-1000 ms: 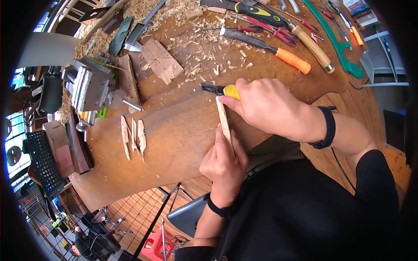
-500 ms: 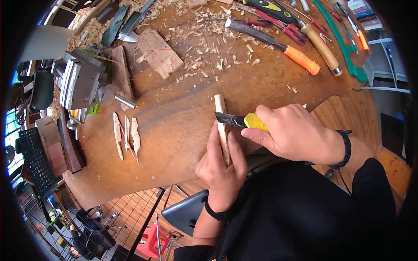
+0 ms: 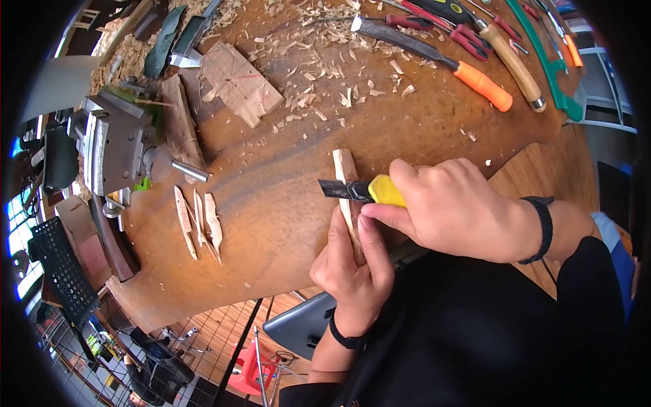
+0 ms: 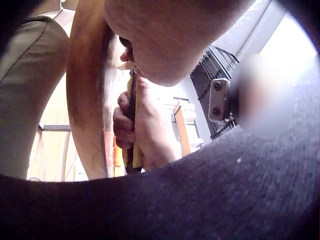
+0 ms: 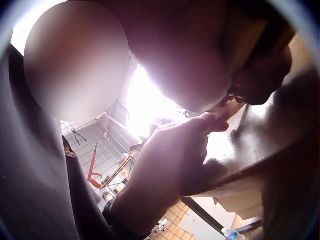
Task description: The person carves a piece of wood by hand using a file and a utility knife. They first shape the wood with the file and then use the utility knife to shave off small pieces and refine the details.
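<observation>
In the head view the left hand (image 3: 354, 271) pinches the lower part of a pale wooden stick (image 3: 344, 166) between thumb and fingers. The right hand (image 3: 458, 210) grips a yellow utility knife (image 3: 386, 190), whose dark blade lies across the stick just above the left fingertips. The right thumb reaches close to the left fingers; whether they touch is unclear. The left wrist view shows the right hand (image 4: 155, 130) curled round the knife (image 4: 136, 150). Dim in the right wrist view, the left hand (image 5: 170, 155) is near the right hand (image 5: 190, 65).
Carved slivers (image 3: 213, 224) lie left of the hands, beside a metal vise (image 3: 115, 146). A marked wooden block (image 3: 239, 83) and shavings are farther back. An orange-handled chisel (image 3: 483, 85), a wooden-handled tool (image 3: 512, 61) and a green saw frame (image 3: 553, 74) lie at the back right.
Since one second ago the knife has drawn back from beyond the stick's far end to lie across it. Over the last half second the blade has shifted slightly left; the left hand still holds the stick.
</observation>
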### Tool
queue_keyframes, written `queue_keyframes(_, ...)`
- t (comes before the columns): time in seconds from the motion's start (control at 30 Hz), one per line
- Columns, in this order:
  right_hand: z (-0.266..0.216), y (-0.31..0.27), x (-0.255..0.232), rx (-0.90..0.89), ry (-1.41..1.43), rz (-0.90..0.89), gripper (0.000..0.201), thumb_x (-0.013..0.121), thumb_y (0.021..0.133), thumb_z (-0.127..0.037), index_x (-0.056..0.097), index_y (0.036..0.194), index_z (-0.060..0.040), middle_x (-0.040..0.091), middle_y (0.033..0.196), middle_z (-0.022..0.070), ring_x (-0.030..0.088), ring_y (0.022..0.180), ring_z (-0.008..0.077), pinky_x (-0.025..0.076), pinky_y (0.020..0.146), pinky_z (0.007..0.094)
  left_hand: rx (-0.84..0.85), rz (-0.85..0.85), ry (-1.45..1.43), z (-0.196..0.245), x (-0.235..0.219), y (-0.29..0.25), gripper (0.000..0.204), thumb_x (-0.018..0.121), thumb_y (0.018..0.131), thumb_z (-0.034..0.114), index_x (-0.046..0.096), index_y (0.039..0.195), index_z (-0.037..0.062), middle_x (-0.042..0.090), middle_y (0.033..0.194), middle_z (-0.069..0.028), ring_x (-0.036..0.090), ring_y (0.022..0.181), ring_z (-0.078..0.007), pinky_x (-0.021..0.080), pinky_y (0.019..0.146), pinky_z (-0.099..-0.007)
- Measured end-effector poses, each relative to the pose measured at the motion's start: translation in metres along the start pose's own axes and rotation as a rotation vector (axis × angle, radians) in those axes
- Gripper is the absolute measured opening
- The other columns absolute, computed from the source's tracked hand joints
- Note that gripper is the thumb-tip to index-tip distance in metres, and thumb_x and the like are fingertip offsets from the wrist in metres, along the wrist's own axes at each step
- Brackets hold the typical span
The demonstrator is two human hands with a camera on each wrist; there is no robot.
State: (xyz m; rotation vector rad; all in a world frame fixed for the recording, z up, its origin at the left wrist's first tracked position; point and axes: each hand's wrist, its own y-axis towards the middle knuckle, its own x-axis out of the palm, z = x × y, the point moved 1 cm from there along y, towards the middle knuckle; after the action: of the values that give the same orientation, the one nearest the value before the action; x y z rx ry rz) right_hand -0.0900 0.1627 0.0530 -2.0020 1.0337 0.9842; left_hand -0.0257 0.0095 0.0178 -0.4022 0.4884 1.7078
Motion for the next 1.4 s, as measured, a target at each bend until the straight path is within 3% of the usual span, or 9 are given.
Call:
queue_keyframes(0.03,-0.001,0.001,0.002,-0.013,-0.039,0.041,0.050,0.061,0.101,-0.049,0.056,0.083,-0.0018,0.061,0.054,0.0151,0.069,0.052,0.0338,0.055,0.047,0.0415,0.009,-0.006,0.004,0.000,0.001,0.000,0.033,0.067,0.096,0.002,0.063,0.125,-0.0125,0.075,0.081,-0.0168,0.070,0.058,-0.0207,0.053,0.055,-0.0307)
queue_keyframes(0.1,-0.002,0.002,0.004,-0.011,-0.036,0.074,0.050,0.061,0.100,-0.048,0.056,0.083,-0.0020,0.061,0.054,0.0148,0.069,0.052,0.0331,0.055,0.047,0.0409,0.000,0.072,0.027,0.000,0.005,-0.002,0.026,0.063,0.103,0.009,0.067,0.122,-0.0081,0.068,0.071,-0.0052,0.058,0.067,-0.0032,0.048,0.059,-0.0225)
queue_keyframes(0.43,0.005,-0.017,-0.001,0.011,-0.099,0.070,0.049,0.060,0.101,-0.047,0.056,0.082,-0.0027,0.060,0.053,0.0134,0.068,0.051,0.0326,0.055,0.046,0.0400,-0.078,0.045,-0.036,0.002,0.002,0.000,0.023,0.063,0.104,0.012,0.070,0.116,-0.0056,0.061,0.063,-0.0008,0.049,0.060,-0.0014,0.041,0.054,-0.0226)
queue_keyframes(0.63,0.018,0.019,-0.001,-0.038,-0.128,0.253,0.053,0.061,0.101,-0.048,0.060,0.078,-0.0002,0.063,0.057,0.0163,0.069,0.055,0.0354,0.056,0.048,0.0432,0.134,0.054,0.123,-0.001,0.010,-0.012,0.024,0.063,0.104,0.012,0.068,0.120,-0.0046,0.055,0.059,-0.0037,0.047,0.055,-0.0024,0.039,0.050,-0.0227)
queue_keyframes(0.93,0.017,-0.010,-0.004,-0.022,-0.006,0.132,0.054,0.057,0.102,-0.051,0.059,0.080,-0.0016,0.059,0.053,0.0175,0.066,0.051,0.0378,0.052,0.048,0.0453,-0.246,0.007,-0.174,0.011,-0.006,0.003,0.025,0.065,0.103,0.014,0.070,0.113,-0.0083,0.064,0.079,0.0012,0.051,0.073,-0.0031,0.041,0.064,-0.0191)
queue_keyframes(1.2,0.014,-0.018,-0.002,0.051,0.093,0.108,0.053,0.058,0.101,-0.053,0.059,0.086,-0.0016,0.062,0.058,0.0195,0.067,0.056,0.0398,0.053,0.052,0.0475,-0.226,0.005,-0.267,0.005,-0.004,0.004,0.029,0.065,0.103,0.011,0.065,0.124,-0.0085,0.069,0.097,-0.0027,0.058,0.080,-0.0050,0.046,0.070,-0.0191)
queue_keyframes(1.3,0.001,-0.018,-0.017,0.096,0.279,0.088,0.057,0.069,0.095,-0.056,0.060,0.097,0.0005,0.063,0.065,0.0163,0.065,0.059,0.0393,0.050,0.053,0.0445,-0.262,0.022,-0.344,0.005,-0.006,0.003,0.037,0.072,0.098,0.012,0.062,0.128,-0.0086,0.075,0.098,-0.0079,0.067,0.091,-0.0087,0.054,0.081,-0.0251)
queue_keyframes(1.37,-0.017,-0.021,-0.041,-0.029,0.623,0.137,0.073,0.081,0.079,-0.065,0.059,0.101,0.0010,0.060,0.065,0.0121,0.065,0.057,0.0333,0.049,0.054,0.0380,-0.424,0.033,-0.459,0.000,-0.006,-0.003,0.040,0.072,0.098,0.011,0.060,0.129,-0.0095,0.074,0.101,-0.0086,0.068,0.091,-0.0104,0.055,0.082,-0.0258)
queue_keyframes(1.4,-0.025,-0.023,-0.050,-0.044,0.671,0.110,0.079,0.086,0.071,-0.068,0.059,0.101,0.0005,0.060,0.067,0.0107,0.065,0.058,0.0301,0.049,0.054,0.0360,-0.342,-0.014,-0.401,-0.003,-0.010,-0.004,0.040,0.073,0.098,0.012,0.060,0.129,-0.0096,0.074,0.102,-0.0089,0.069,0.090,-0.0119,0.055,0.081,-0.0262)
